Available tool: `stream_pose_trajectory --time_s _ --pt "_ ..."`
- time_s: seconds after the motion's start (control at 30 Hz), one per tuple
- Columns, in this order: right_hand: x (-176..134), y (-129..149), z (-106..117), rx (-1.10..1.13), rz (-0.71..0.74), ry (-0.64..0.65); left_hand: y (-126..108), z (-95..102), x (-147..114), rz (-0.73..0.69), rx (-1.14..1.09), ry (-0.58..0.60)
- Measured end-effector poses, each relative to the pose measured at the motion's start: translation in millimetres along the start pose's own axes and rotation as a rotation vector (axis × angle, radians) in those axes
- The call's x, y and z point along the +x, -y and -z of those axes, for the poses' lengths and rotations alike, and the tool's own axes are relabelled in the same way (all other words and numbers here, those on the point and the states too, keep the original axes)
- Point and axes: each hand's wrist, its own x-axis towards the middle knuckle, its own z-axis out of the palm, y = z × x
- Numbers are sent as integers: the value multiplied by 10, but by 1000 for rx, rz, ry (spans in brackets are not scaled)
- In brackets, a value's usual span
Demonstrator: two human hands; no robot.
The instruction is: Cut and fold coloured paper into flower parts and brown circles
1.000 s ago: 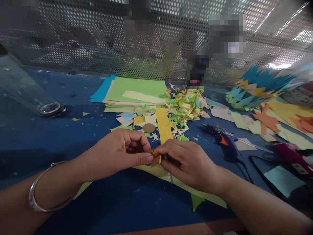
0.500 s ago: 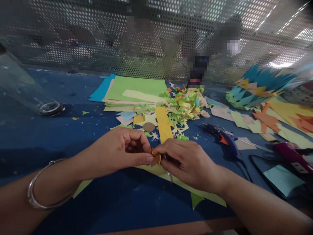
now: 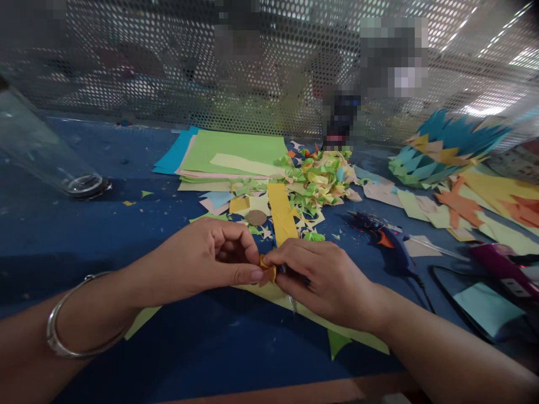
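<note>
A small yellow-orange paper piece (image 3: 268, 272), curled or folded, is held near the middle of the bench (image 3: 181, 359), toward its front edge. The left hand (image 3: 219, 255) pinches it between thumb and fingers, a silver bangle (image 3: 52, 331) around that wrist. The right hand (image 3: 337, 280) grips its other side with its fingertips; a thin clear rod (image 3: 292, 306) shows beneath, though whether those fingers hold it too cannot be told. Under the hands lies a pale yellow sheet (image 3: 269, 292), with a green scrap (image 3: 338, 342) poking out toward the front edge.

Just beyond the right hand, a yellow strip (image 3: 280, 207) points to the back edge, beside a round brown disc (image 3: 256, 217). Farther back sit a heap of paper scraps (image 3: 324, 182) and, left of it, a stack of coloured sheets (image 3: 244, 147). Toward the bench's right edge lie a dark blue glue gun (image 3: 396, 252), a purple power strip (image 3: 494, 264) and a light blue paper (image 3: 484, 308). A paper crown (image 3: 446, 151) stands near the back right corner, a clear container (image 3: 46, 148) toward the left edge. A perforated screen (image 3: 168, 73) runs along the back.
</note>
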Motion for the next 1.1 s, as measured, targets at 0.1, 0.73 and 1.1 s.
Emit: stream_pose_trajectory --time_s 0.1,0.73,1.1 --pt "1 -4 2 2 5 -8 -8 0 -3 12 0 1" --pt "-8 5 -3 19 -1 26 -6 10 7 35 -3 11" --pt "6 -2 -1 12 17 22 -12 12 13 38 -24 35"
